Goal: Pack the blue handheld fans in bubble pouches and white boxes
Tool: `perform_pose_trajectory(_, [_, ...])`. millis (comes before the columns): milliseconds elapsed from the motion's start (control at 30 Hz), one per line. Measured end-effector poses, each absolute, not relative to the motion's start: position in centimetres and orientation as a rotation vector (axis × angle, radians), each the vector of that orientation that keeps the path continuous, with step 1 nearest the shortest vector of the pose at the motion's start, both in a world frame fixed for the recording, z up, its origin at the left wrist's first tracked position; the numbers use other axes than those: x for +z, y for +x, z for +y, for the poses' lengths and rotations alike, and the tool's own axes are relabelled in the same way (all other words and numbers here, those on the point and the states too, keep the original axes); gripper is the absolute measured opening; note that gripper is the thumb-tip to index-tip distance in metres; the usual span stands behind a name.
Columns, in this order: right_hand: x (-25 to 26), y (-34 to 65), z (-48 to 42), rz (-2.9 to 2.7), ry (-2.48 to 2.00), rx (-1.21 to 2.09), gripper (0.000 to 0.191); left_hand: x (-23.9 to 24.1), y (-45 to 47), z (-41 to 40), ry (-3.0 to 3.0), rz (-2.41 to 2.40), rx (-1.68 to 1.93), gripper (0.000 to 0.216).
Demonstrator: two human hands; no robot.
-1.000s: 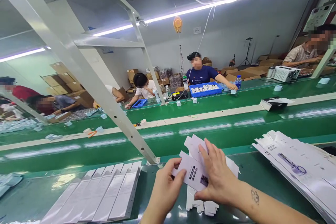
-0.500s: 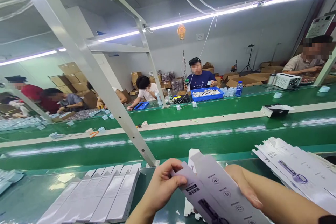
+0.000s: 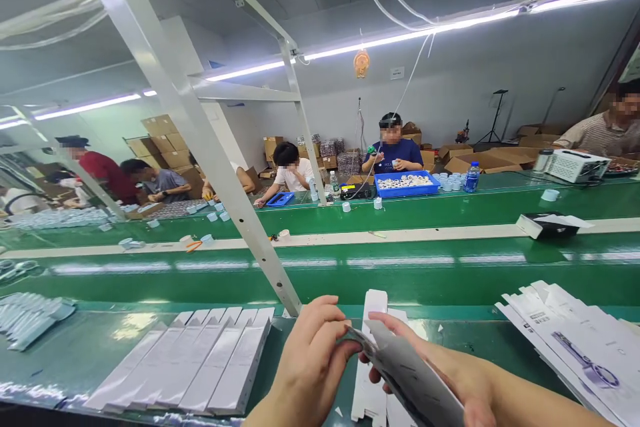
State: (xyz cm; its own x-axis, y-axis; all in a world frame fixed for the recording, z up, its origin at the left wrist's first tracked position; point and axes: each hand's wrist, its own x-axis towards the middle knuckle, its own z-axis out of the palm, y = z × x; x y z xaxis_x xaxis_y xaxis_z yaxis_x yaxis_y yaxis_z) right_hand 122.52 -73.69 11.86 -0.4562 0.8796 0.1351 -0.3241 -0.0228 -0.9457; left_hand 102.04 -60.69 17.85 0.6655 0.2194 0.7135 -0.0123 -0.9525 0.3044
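Note:
My left hand (image 3: 310, 363) pinches the near end of a flat white printed carton blank (image 3: 415, 383), fingers closed on its edge. My right hand (image 3: 445, 373) lies under and along the same blank, fingers curled round it. The blank is tilted, its grey inner side facing up. Beneath my hands more white blanks (image 3: 373, 347) lie on the green table (image 3: 100, 353). To the left sits a row of folded white boxes (image 3: 200, 367), side by side.
A fanned stack of printed blanks (image 3: 575, 343) lies at the right. A white slanted frame post (image 3: 220, 173) rises from the table ahead. Beyond is a green conveyor (image 3: 400, 240) with small cups, a blue tray (image 3: 405, 183), a water bottle (image 3: 469, 177) and several seated people.
Both hands lifted a carton blank off the pile and turned it over, so its grey inner side now faces up. The camera swung slightly left and up.

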Motion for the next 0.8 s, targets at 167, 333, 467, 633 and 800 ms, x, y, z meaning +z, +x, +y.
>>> perform_pose_trajectory(167, [11.2, 122.4, -73.9, -1.359, -0.566, 1.570, 0.154, 17.7, 101.4, -61.2, 2.684, 0.055, 1.247, 0.016])
perform_pose_trajectory(333, [10.4, 121.7, -73.3, -1.376, -0.550, 1.540, 0.156, 16.9, 101.2, -61.7, 2.617, 0.083, 1.368, 0.026])
perform_pose_trajectory(467, [10.5, 120.6, -73.3, -1.289, -0.514, 1.595, 0.162, 17.9, 100.6, -61.5, 2.537, 0.175, 1.088, 0.005])
perform_pose_trajectory(633, [10.7, 120.2, -73.3, -1.359, -0.570, 1.607, 0.162, 21.6, 100.0, -61.3, 2.576, 0.272, 0.264, 0.023])
perform_pose_trajectory(800, [11.2, 121.3, -73.2, -1.313, -0.782, 1.488, 0.141, 23.5, 99.6, -60.0, 2.444, 0.228, -0.020, 0.034])
